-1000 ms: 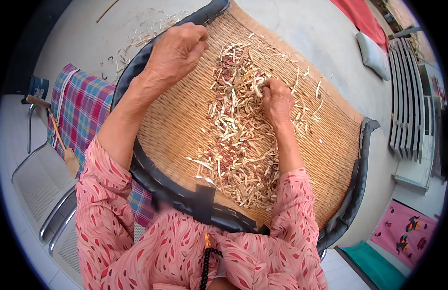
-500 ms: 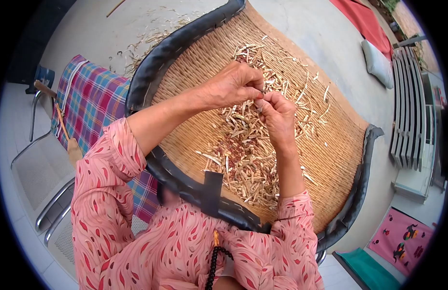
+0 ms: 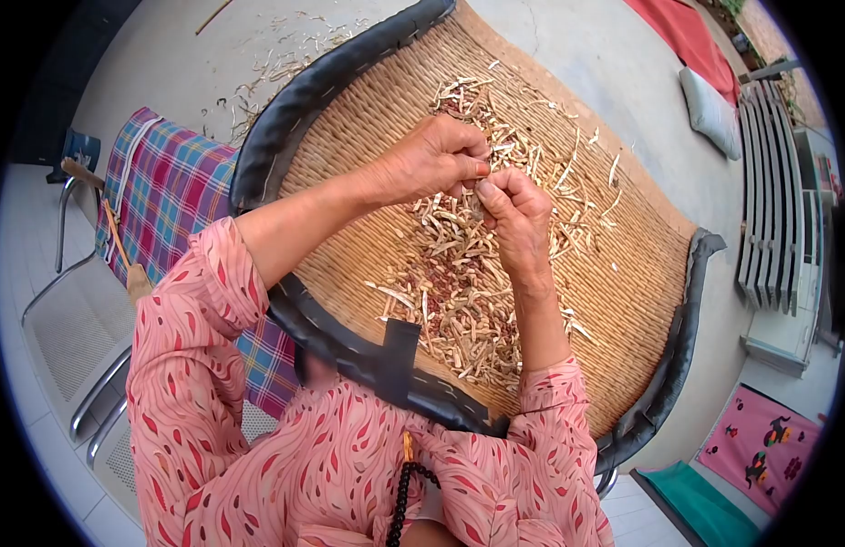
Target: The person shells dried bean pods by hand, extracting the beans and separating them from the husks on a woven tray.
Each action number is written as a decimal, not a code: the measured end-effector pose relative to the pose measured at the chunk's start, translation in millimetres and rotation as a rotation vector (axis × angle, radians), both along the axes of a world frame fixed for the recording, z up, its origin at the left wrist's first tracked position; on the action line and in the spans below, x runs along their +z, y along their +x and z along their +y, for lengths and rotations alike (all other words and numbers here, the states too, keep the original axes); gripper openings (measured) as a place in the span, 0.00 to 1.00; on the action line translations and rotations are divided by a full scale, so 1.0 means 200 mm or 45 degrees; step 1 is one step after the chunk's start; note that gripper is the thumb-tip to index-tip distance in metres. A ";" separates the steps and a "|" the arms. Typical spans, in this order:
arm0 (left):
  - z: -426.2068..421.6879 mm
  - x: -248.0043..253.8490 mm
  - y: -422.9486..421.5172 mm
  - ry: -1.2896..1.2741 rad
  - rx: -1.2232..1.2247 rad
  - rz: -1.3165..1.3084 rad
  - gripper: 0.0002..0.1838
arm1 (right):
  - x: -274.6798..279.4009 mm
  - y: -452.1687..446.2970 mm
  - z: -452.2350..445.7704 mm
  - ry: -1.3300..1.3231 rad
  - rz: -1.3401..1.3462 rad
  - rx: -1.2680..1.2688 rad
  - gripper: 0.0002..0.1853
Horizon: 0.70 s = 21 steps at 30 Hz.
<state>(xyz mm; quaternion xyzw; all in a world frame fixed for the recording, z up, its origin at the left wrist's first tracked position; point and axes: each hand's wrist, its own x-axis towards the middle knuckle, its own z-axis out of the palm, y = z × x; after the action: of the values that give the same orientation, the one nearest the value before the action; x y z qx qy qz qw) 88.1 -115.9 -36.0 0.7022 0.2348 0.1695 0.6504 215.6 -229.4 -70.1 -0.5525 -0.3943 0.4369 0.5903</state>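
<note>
My left hand (image 3: 438,157) and my right hand (image 3: 520,219) meet above a large woven tray (image 3: 349,173) with a black padded rim. Both hands are closed in a pinch, fingertips almost touching. A small bit of what looks like a dry bean pod (image 3: 482,185) is between them, mostly hidden by the fingers. Below lies a long heap of dry, pale bean pods (image 3: 463,319), mixed with small reddish-brown beans (image 3: 438,275). The tray's near edge rests against my body, and black tape (image 3: 400,360) wraps part of that rim.
At left stand metal chairs (image 3: 80,305), one draped with a checked cloth (image 3: 181,187). Loose pod scraps (image 3: 258,91) litter the floor beyond the tray. To the right are a cushion (image 3: 711,111), stacked grey slats (image 3: 769,196) and a pink mat (image 3: 760,447).
Both hands have shifted slightly left and stay pinched together above the heap. The whole view has moved a little; the tray and pods look otherwise the same.
</note>
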 end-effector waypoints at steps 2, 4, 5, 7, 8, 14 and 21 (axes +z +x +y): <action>0.01 -0.01 0.00 -0.099 -0.041 -0.026 0.08 | 0.01 0.01 -0.01 0.034 0.071 0.023 0.06; 0.01 0.00 0.00 -0.145 -0.065 -0.033 0.08 | 0.00 0.01 -0.01 0.058 0.160 0.050 0.07; 0.01 0.00 0.00 -0.141 -0.068 -0.027 0.08 | 0.00 0.02 -0.01 0.067 0.213 0.068 0.07; 0.00 0.00 0.01 -0.160 -0.064 -0.029 0.08 | -0.02 0.03 -0.01 0.064 0.272 0.091 0.07; 0.00 -0.01 0.01 -0.183 -0.058 -0.038 0.08 | -0.02 0.03 -0.01 0.053 0.278 0.097 0.07; 0.01 -0.03 0.02 -0.195 -0.047 -0.012 0.07 | 0.01 0.05 -0.02 -0.037 0.348 0.126 0.06; 0.00 -0.01 0.03 -0.254 -0.038 -0.043 0.06 | 0.01 0.06 -0.02 0.002 0.447 0.124 0.05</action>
<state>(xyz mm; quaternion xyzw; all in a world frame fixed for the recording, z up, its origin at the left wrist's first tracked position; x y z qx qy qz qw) 94.9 -115.7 -38.3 0.6346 0.2291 0.1474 0.7233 228.0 -233.5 -68.4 -0.4474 -0.3120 0.5545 0.6285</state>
